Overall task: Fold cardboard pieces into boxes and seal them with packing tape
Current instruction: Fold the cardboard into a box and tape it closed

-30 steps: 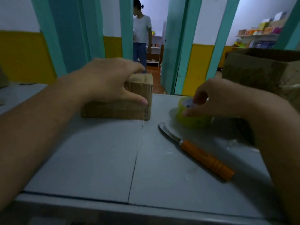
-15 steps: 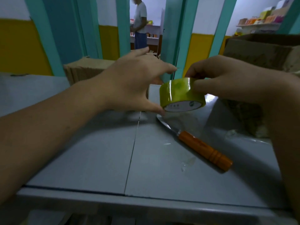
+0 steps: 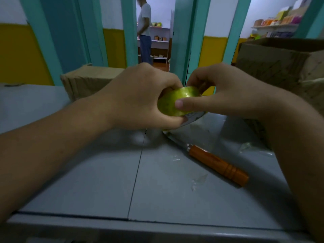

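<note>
Both hands hold a yellow-green roll of packing tape (image 3: 171,102) above the grey table (image 3: 98,181). My left hand (image 3: 140,97) grips the roll from the left, fingers curled round its edge. From the right, my right hand (image 3: 219,95) pinches it, the thumb pressed flat on the tape's outer face. A small folded cardboard box (image 3: 87,79) sits on the table behind my left hand, partly hidden by it.
A knife with an orange wooden handle (image 3: 219,165) lies on the table below the roll, blade toward my hands. A large open cardboard box (image 3: 280,64) stands at the right. Scraps of clear tape (image 3: 199,181) lie near the knife. A person stands in the far doorway.
My right hand lifted the tape roll off the table. My left hand left the small box, came across and took hold of the roll.
</note>
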### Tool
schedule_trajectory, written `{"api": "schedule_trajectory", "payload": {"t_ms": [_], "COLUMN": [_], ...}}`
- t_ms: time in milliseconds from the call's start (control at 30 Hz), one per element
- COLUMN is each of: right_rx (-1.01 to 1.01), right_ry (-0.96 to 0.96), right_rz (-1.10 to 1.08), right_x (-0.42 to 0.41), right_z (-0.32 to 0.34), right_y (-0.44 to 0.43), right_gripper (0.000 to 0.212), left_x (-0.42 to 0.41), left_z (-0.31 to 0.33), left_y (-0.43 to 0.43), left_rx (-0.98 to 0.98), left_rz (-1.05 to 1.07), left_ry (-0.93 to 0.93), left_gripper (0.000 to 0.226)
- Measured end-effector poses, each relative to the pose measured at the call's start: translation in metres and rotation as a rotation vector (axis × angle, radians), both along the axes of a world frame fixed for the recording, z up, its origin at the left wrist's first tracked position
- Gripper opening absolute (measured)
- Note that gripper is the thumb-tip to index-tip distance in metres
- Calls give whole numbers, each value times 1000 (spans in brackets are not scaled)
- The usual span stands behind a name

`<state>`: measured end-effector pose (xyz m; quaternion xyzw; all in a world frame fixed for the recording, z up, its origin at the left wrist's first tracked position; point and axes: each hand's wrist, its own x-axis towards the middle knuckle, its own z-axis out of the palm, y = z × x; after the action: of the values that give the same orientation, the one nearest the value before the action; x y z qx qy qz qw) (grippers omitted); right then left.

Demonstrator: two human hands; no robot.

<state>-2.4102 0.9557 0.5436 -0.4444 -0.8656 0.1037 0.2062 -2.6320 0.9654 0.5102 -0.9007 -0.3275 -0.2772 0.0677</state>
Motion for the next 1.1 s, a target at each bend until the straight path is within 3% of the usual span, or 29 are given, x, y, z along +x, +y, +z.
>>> {"api": "schedule_trajectory", "payload": {"t_ms": [267, 400, 500, 767, 967, 1100], "right_rx": [-83, 20, -19, -174, -370, -390], "right_ry": [28, -9, -39, 53, 347, 655], "right_rz": [-10, -64, 35, 212, 319, 372], "right_x": [11, 12, 11, 11, 10, 6], "right_z": [7, 4, 4, 5, -1, -3], "right_y": [1, 4, 4, 1, 3, 6], "right_gripper": [60, 63, 63, 35, 33, 36], "left_x": [0, 1, -1, -2, -14, -33], "left_z": [4, 5, 7, 8, 17, 32], "left_y": [-6, -8, -10, -13, -14, -17], "left_rx": [9, 29, 50, 34, -20, -141], "left_rz": [15, 19, 11, -42, -125, -170], "left_ry": [-2, 11, -8, -10, -20, -181], "left_gripper": [62, 60, 59, 49, 44, 34]}}
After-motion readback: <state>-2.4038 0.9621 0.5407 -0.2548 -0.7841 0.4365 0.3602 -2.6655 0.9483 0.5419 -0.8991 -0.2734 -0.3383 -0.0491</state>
